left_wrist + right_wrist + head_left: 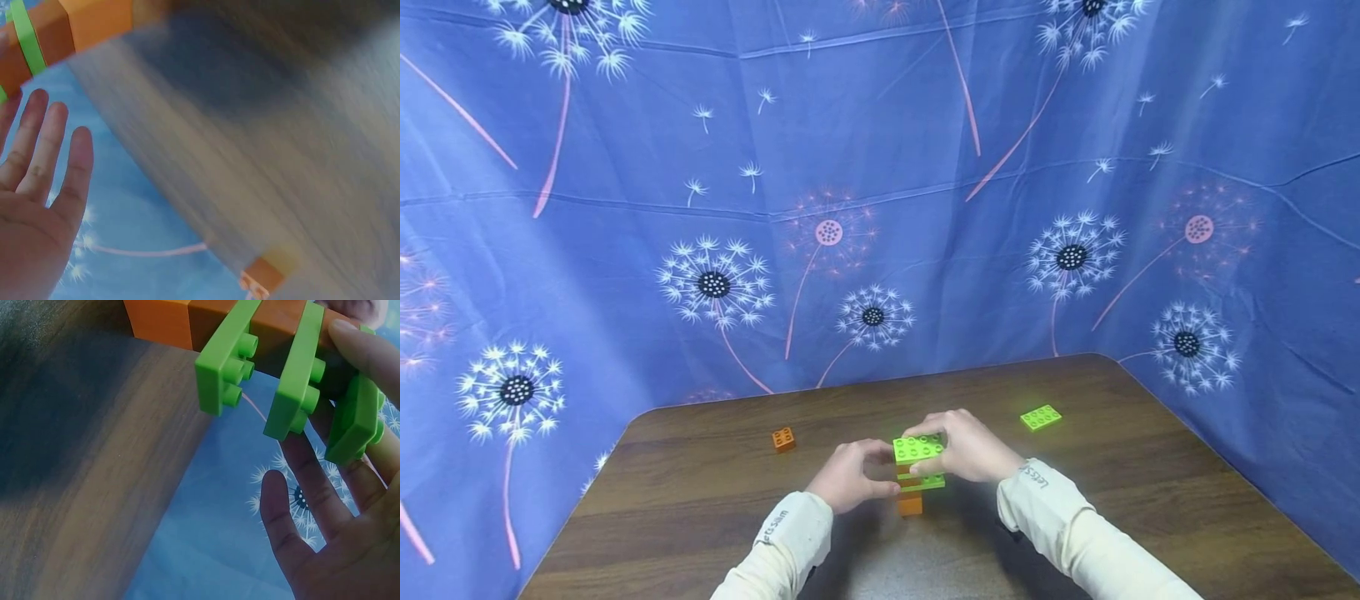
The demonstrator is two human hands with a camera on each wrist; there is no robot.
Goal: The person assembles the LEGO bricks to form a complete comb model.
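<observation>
We've got our right hand (967, 446) clamped on the tower's (911, 505) top, left hand (850, 476) at its 9 o'clock, fingers apart. Loose plate (1041, 417) at 2.

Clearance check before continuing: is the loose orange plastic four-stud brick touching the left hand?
Apart. The head view shows wood-grain tabletop between the brick and the left hand.
</observation>
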